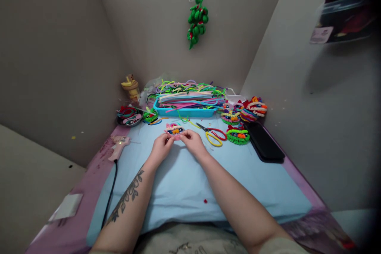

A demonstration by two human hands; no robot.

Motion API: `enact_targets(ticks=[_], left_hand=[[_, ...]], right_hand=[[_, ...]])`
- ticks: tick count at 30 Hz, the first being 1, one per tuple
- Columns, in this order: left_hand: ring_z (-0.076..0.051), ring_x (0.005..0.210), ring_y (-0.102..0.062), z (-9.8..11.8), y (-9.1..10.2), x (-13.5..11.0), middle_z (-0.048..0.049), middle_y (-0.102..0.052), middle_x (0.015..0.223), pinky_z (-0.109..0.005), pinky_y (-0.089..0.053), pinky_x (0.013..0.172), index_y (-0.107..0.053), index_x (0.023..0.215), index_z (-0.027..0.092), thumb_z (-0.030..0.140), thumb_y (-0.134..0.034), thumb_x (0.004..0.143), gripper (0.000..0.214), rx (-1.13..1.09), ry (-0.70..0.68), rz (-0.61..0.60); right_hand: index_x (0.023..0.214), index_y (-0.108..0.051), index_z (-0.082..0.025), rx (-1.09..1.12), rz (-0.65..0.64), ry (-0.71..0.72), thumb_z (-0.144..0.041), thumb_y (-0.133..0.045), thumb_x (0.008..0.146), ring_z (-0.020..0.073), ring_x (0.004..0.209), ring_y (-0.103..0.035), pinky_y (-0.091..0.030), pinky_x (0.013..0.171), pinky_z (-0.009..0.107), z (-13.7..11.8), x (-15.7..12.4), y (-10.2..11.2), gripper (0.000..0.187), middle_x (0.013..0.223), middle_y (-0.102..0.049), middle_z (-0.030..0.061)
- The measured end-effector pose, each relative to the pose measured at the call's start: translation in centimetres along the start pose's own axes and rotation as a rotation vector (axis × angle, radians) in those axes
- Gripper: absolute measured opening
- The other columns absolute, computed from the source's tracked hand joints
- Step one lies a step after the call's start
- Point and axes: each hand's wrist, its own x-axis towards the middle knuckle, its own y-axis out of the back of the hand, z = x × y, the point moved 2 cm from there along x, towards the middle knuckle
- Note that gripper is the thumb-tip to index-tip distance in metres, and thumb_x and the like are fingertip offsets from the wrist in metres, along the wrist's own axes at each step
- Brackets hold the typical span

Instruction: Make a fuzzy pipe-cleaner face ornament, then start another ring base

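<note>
Between my two hands is a small pink and cream pipe-cleaner figure with dark eyes and an orange middle part. My left hand pinches its lower left edge with thumb and forefinger. On the other side, my right hand grips the lower right edge the same way. A pink strip shows between the fingertips; its ends are hidden by the fingers. Scissors with one red and one yellow handle lie just right of my right hand. Beside them sits a green pipe-cleaner figure.
A blue tray heaped with pipe cleaners stands at the back. At left lie a pink glue gun with a black cord and a dark bowl. More finished-looking figures and a black phone-like case are at right. Walls enclose the table.
</note>
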Motion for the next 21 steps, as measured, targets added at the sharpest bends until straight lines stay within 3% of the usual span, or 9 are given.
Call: enact_targets(ticks=[3, 6, 10, 21], left_hand=[[-0.012, 0.053, -0.046, 0.3, 0.3, -0.1, 0.0028, -0.054, 0.056, -0.023, -0.033, 0.052, -0.061, 0.070, 0.015, 0.039, -0.054, 0.079, 0.026, -0.097, 0.049, -0.009], [-0.011, 0.051, -0.043, 0.4, 0.4, -0.2, 0.0042, -0.051, 0.054, -0.022, -0.031, 0.051, -0.059, 0.068, 0.015, 0.041, -0.055, 0.077, 0.028, -0.186, 0.088, -0.031], [-0.009, 0.049, -0.038, 0.3, 0.3, -0.3, 0.0052, -0.047, 0.051, -0.021, -0.028, 0.049, -0.058, 0.066, 0.015, 0.039, -0.056, 0.076, 0.025, -0.262, 0.128, -0.056], [-0.011, 0.050, -0.041, 0.9, 0.5, -0.4, 0.0057, -0.047, 0.050, -0.022, -0.028, 0.050, -0.060, 0.066, 0.016, 0.037, -0.060, 0.073, 0.022, -0.323, 0.166, -0.074]], right_hand=[[0.088, -0.067, -0.016, 0.044, 0.009, 0.036, -0.029, -0.058, 0.078, 0.0151, 0.070, -0.058, -0.047, 0.062, 0.025, -0.6, 0.0, 0.4, 0.019, 0.082, -0.067, 0.0043], [0.099, -0.069, -0.021, 0.014, -0.029, 0.200, -0.026, -0.064, 0.078, 0.0162, 0.084, -0.060, -0.049, 0.072, 0.027, -1.4, -0.1, 1.0, 0.023, 0.100, -0.067, 0.0059], [0.099, -0.071, -0.023, -0.138, -0.083, 0.413, -0.021, -0.063, 0.081, 0.0182, 0.093, -0.062, -0.048, 0.085, 0.032, -1.7, -0.4, 1.2, 0.019, 0.099, -0.069, 0.0067], [0.088, -0.074, -0.022, -0.192, -0.042, 0.444, -0.019, -0.066, 0.080, 0.0184, 0.086, -0.066, -0.050, 0.084, 0.032, -1.5, -0.5, 1.2, 0.011, 0.088, -0.074, 0.0055]])
